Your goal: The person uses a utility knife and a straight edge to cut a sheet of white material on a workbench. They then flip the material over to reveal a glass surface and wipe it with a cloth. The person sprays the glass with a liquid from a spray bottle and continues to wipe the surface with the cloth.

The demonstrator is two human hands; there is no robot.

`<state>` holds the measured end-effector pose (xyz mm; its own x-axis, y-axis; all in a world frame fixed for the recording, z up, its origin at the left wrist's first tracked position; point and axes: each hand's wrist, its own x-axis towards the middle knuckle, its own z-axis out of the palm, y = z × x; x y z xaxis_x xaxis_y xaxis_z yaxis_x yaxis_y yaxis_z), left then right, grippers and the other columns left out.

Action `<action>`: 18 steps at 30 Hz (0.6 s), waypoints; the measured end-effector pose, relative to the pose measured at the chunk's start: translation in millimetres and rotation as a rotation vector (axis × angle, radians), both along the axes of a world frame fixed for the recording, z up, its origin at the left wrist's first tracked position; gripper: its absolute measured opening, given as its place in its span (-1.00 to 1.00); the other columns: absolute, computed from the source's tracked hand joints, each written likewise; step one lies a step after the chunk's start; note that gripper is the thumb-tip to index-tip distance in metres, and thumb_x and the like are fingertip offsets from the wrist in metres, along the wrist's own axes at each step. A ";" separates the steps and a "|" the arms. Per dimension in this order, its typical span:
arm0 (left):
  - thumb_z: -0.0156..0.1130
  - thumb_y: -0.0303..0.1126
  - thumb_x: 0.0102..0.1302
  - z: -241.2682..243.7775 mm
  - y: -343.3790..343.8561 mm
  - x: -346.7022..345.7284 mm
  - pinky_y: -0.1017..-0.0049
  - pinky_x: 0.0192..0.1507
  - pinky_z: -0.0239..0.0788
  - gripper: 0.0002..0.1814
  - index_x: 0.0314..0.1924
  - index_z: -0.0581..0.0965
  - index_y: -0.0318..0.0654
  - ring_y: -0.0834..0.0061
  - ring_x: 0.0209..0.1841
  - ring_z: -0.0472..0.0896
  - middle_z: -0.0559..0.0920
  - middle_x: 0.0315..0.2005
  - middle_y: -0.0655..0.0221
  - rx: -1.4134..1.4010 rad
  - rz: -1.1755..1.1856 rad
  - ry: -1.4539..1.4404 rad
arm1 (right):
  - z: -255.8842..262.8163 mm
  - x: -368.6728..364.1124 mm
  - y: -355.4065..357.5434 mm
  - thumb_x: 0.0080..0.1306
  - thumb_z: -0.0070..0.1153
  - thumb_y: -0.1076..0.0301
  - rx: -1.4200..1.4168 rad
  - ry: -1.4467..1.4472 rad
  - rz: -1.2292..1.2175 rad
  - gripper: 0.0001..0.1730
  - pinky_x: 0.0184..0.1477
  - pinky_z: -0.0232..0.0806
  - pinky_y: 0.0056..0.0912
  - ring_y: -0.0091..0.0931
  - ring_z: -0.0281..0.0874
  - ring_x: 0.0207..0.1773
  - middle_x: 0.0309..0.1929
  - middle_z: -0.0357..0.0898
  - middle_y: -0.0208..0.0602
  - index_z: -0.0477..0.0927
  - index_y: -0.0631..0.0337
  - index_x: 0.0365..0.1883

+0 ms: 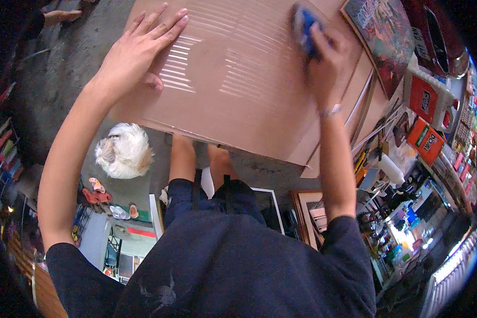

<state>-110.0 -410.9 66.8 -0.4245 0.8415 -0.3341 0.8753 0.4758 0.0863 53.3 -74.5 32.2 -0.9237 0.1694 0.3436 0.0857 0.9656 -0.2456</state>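
Observation:
A large brown cardboard sheet lies before me and shows rows of pale, glossy parallel stripes on both sides of its middle. My left hand rests on its left part, palm down with the fingers spread. At the upper right, my right hand is closed around a blue and grey object held at the sheet's surface. That object and the hand are blurred, so its exact kind cannot be told. A band circles my right wrist.
A white fluffy dog lies on the floor below the sheet. A painted panel, a plastic jug, an orange box and a white bottle are at the right. Picture frames stand near my legs. Another person's hand shows at upper left.

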 end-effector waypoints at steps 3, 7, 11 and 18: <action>0.52 -0.23 -0.63 0.8 -0.8 -1.8 0.12 0.64 -0.09 0.60 0.63 -0.02 0.08 0.22 0.63 -0.01 0.01 0.62 0.66 0.022 -0.014 -0.001 | -10.1 -30.0 24.7 0.00 0.11 0.77 0.024 0.059 -0.017 -0.30 0.21 0.39 -0.17 -0.19 0.53 0.10 0.01 0.63 -0.10 0.72 0.04 0.13; 0.52 -0.22 -0.61 -9.3 -8.6 2.4 0.11 0.64 -0.10 0.58 0.63 -0.02 0.08 0.21 0.62 0.02 0.04 0.61 0.65 -0.011 0.026 0.037 | -9.2 65.9 -69.3 0.10 0.20 0.65 -0.134 -0.056 0.252 -0.47 0.05 0.48 -0.18 -0.28 0.61 0.00 -0.05 0.64 -0.18 0.73 0.11 0.07; 0.65 -0.09 -0.56 -5.7 -5.2 2.5 0.18 0.64 -0.09 0.58 0.62 0.02 0.10 0.30 0.63 0.01 0.10 0.60 0.62 0.000 0.038 0.002 | 14.2 173.9 -164.0 0.16 0.29 0.44 -0.194 -0.321 0.398 -0.53 0.01 0.56 -0.19 -0.40 0.60 -0.04 -0.06 0.58 -0.34 0.74 0.00 0.09; 0.53 -0.18 -0.59 -2.2 -1.4 0.3 0.10 0.63 -0.09 0.59 0.63 -0.03 0.07 0.20 0.63 0.00 0.04 0.62 0.60 0.050 -0.008 -0.010 | -25.5 -52.6 23.4 0.10 0.25 0.60 0.014 0.168 0.116 -0.47 0.09 0.42 -0.09 -0.16 0.60 -0.02 -0.04 0.72 -0.15 0.72 0.07 0.09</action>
